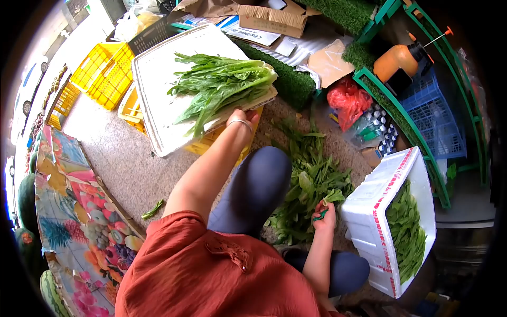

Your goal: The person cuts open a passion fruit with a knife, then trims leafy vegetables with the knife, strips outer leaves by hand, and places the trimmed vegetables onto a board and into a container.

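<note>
A bunch of long-leaved lettuce lies on a white foam lid, its stem ends toward the right. My left hand is at the lid's near right edge, just below the lettuce, with a band around the wrist. Its fingers are curled, and whether they grip leaves or the edge I cannot tell. Over a pile of loose green leaves on the floor, my right hand is closed around a small dark green thing, too small to name. A pale leaf piece shows at its fingertips.
A white foam box of leafy greens is tipped beside my right knee. Yellow crates stand at the left and under the lid. A fruit-printed board, a green-framed stand, a red bag and an orange sprayer surround me.
</note>
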A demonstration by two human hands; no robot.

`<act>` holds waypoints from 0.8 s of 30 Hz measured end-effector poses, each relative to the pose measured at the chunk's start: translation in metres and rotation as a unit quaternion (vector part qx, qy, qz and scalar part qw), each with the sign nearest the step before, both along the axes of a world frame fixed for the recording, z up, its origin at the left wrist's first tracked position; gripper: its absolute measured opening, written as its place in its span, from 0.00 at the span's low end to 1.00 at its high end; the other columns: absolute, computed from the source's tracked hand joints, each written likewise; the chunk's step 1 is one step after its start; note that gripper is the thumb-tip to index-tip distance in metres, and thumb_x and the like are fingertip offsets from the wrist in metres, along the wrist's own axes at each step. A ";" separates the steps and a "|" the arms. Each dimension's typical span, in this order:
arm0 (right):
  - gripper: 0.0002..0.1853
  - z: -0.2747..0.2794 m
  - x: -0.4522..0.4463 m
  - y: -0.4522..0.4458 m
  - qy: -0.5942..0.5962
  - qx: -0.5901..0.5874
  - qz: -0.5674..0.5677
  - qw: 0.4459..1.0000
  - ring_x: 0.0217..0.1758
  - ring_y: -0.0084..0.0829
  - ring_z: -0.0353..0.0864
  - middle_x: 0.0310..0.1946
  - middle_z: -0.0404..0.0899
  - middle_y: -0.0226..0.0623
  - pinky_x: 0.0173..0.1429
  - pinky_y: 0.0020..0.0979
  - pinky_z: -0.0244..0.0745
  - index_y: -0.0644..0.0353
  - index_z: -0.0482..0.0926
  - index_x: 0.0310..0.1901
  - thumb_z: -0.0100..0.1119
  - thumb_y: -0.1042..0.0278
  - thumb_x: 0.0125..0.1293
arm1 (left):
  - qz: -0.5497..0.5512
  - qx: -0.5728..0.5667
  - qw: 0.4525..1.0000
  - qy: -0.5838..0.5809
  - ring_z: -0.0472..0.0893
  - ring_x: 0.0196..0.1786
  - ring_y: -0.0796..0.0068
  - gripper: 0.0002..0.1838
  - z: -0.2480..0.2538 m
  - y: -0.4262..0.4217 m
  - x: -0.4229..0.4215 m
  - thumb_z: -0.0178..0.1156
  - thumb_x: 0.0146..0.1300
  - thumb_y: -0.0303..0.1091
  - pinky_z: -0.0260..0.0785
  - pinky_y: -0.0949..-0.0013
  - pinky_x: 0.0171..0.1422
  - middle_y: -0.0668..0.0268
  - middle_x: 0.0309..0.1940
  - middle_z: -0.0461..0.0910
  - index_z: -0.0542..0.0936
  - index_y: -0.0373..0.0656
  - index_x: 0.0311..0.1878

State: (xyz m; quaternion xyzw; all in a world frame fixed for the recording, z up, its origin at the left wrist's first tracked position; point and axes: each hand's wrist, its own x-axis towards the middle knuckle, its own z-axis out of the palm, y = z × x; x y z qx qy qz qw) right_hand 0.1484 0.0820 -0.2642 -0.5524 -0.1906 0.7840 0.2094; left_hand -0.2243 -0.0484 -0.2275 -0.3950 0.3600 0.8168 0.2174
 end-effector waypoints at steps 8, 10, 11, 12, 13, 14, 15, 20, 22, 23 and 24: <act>0.04 -0.011 -0.002 -0.002 -0.003 -0.015 -0.004 1.000 0.24 0.16 0.74 0.23 0.75 0.19 0.19 0.18 0.53 0.50 0.73 0.28 0.54 0.63 0.56 | -0.203 -0.009 0.978 0.051 0.77 0.45 0.57 0.19 0.013 -0.135 0.015 0.49 0.63 0.38 0.74 0.57 0.48 0.51 0.43 0.74 0.66 0.33 0.50; 0.03 -0.013 -0.008 -0.003 -0.014 -0.015 -0.006 1.000 0.24 0.16 0.74 0.23 0.75 0.19 0.20 0.19 0.53 0.49 0.73 0.29 0.54 0.64 0.56 | -0.258 -0.054 0.964 0.044 0.78 0.43 0.60 0.18 0.020 -0.171 0.019 0.52 0.61 0.38 0.74 0.59 0.48 0.52 0.39 0.76 0.68 0.31 0.46; 0.03 -0.013 -0.011 -0.005 -0.016 -0.019 -0.006 1.000 0.24 0.16 0.74 0.23 0.75 0.19 0.20 0.19 0.53 0.49 0.73 0.29 0.54 0.64 0.56 | -0.292 -0.057 0.954 0.043 0.79 0.39 0.62 0.18 0.013 -0.191 0.013 0.53 0.60 0.39 0.75 0.61 0.46 0.53 0.35 0.78 0.70 0.31 0.43; 0.04 -0.010 -0.015 -0.006 -0.021 -0.017 -0.007 1.000 0.23 0.16 0.74 0.20 0.72 0.18 0.19 0.18 0.52 0.49 0.71 0.25 0.54 0.65 0.55 | -0.327 -0.085 0.940 0.033 0.79 0.41 0.62 0.18 0.015 -0.204 0.008 0.52 0.61 0.38 0.75 0.63 0.47 0.52 0.36 0.77 0.69 0.29 0.44; 0.06 -0.009 -0.017 -0.008 -0.026 -0.015 -0.007 1.000 0.23 0.16 0.74 0.17 0.70 0.18 0.18 0.17 0.51 0.49 0.69 0.22 0.54 0.66 0.55 | -0.362 -0.113 0.925 0.021 0.78 0.42 0.61 0.19 0.017 -0.214 0.004 0.51 0.61 0.37 0.74 0.64 0.48 0.51 0.36 0.76 0.68 0.28 0.46; 0.06 -0.010 -0.017 -0.009 -0.026 -0.013 -0.004 1.000 0.22 0.16 0.74 0.17 0.69 0.19 0.18 0.18 0.51 0.50 0.70 0.23 0.53 0.66 0.55 | -0.403 -0.144 0.902 0.064 0.78 0.40 0.63 0.18 0.020 -0.221 0.001 0.50 0.62 0.36 0.74 0.65 0.46 0.52 0.35 0.76 0.68 0.28 0.46; 0.06 -0.011 -0.018 -0.010 -0.027 -0.015 -0.003 1.000 0.22 0.16 0.74 0.17 0.69 0.19 0.18 0.18 0.51 0.50 0.70 0.23 0.53 0.66 0.55 | -0.441 -0.174 0.874 0.107 0.78 0.37 0.65 0.18 0.029 -0.223 -0.001 0.50 0.62 0.36 0.75 0.66 0.44 0.53 0.34 0.76 0.69 0.28 0.46; 0.03 -0.022 -0.009 -0.005 -0.001 -0.013 0.019 1.000 0.23 0.17 0.74 0.24 0.75 0.21 0.20 0.19 0.53 0.50 0.72 0.28 0.54 0.65 0.57 | -0.350 0.032 0.936 0.005 0.76 0.24 0.70 0.09 -0.018 -0.243 -0.061 0.59 0.54 0.35 0.73 0.72 0.34 0.67 0.19 0.70 0.72 0.40 0.28; 0.03 -0.020 -0.009 -0.006 -0.010 -0.015 0.011 1.000 0.23 0.17 0.74 0.24 0.75 0.21 0.20 0.20 0.53 0.50 0.72 0.28 0.54 0.65 0.57 | -0.256 -0.115 0.960 0.014 0.75 0.27 0.69 0.11 0.018 -0.223 -0.039 0.59 0.52 0.35 0.73 0.70 0.37 0.65 0.22 0.71 0.72 0.38 0.32; 0.03 -0.019 -0.009 -0.006 -0.020 -0.015 0.002 1.000 0.23 0.18 0.74 0.24 0.75 0.22 0.20 0.20 0.53 0.50 0.72 0.27 0.54 0.65 0.57 | -0.155 -0.258 0.954 0.023 0.75 0.30 0.68 0.14 0.038 -0.211 -0.028 0.60 0.51 0.35 0.72 0.67 0.39 0.62 0.26 0.71 0.73 0.37 0.36; 0.03 -0.019 -0.009 -0.007 -0.019 -0.016 0.000 1.000 0.23 0.18 0.74 0.24 0.75 0.22 0.20 0.20 0.53 0.50 0.72 0.27 0.54 0.65 0.57 | -0.090 -0.333 0.934 0.090 0.74 0.39 0.65 0.23 0.046 -0.207 -0.025 0.62 0.47 0.36 0.70 0.60 0.44 0.59 0.35 0.71 0.71 0.37 0.46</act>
